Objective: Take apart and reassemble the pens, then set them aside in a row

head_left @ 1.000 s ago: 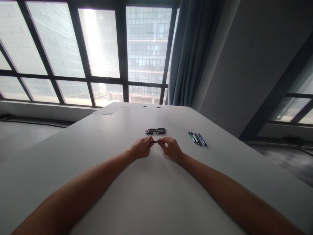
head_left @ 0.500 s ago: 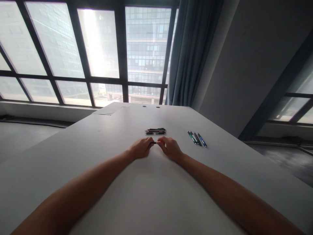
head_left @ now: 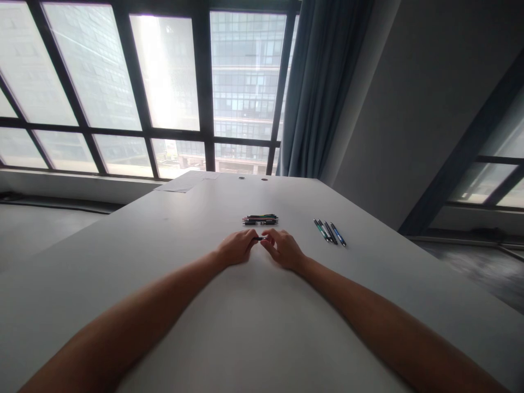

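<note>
Low over the table, near its middle, a dark pen [head_left: 260, 238] lies level between my two hands. My left hand [head_left: 237, 246] is closed, pinching the pen's left part, so much of it is hidden. Around the pen's light-coloured right end, the thumb and forefinger of my right hand [head_left: 284, 249] are curved but apart, with the end showing between them. Just beyond my hands lies a row of several pens [head_left: 261, 219], dark with some green and red. To the right, more pens [head_left: 329, 232] lie slanted side by side, with green, black and blue barrels.
The long white table [head_left: 196, 213] runs away toward the windows. Two dark round fittings [head_left: 264, 179] are at its far end, and a pale sheet [head_left: 180, 185] lies at the far left edge. A blue curtain [head_left: 315, 93] hangs behind.
My right thumb and forefinger have spread from a pinch, showing more of the pen's right end. My left hand and the pens on the table have stayed in place.
</note>
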Available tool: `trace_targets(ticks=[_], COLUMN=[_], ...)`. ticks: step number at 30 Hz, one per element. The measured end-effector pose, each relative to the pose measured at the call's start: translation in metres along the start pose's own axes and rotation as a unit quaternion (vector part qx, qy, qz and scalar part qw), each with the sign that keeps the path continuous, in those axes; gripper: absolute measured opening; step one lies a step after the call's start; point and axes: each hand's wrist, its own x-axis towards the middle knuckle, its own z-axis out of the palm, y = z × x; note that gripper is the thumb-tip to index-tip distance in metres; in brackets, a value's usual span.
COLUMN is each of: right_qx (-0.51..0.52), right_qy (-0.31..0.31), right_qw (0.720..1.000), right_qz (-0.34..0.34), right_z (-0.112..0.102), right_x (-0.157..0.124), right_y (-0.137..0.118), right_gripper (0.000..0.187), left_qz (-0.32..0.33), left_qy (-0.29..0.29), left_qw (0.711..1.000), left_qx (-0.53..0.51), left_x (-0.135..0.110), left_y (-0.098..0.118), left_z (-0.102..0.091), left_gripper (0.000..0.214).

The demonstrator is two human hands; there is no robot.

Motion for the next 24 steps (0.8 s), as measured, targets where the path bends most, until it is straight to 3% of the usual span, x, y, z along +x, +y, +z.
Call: trace_targets(ticks=[24], right_qx=[-0.045], right_qy=[-0.003], right_qw=[0.998], right_qz=[-0.046], right_z=[0.0018], right_x=[0.0015], right_y=[0.0036], right_gripper=[0.027], left_qz=[-0.002], left_qy=[-0.017], left_qw=[1.000], left_qx=[0.005], left_x=[0.0005], left_y=[0.0012], left_z=[-0.0008], left_gripper=[0.020])
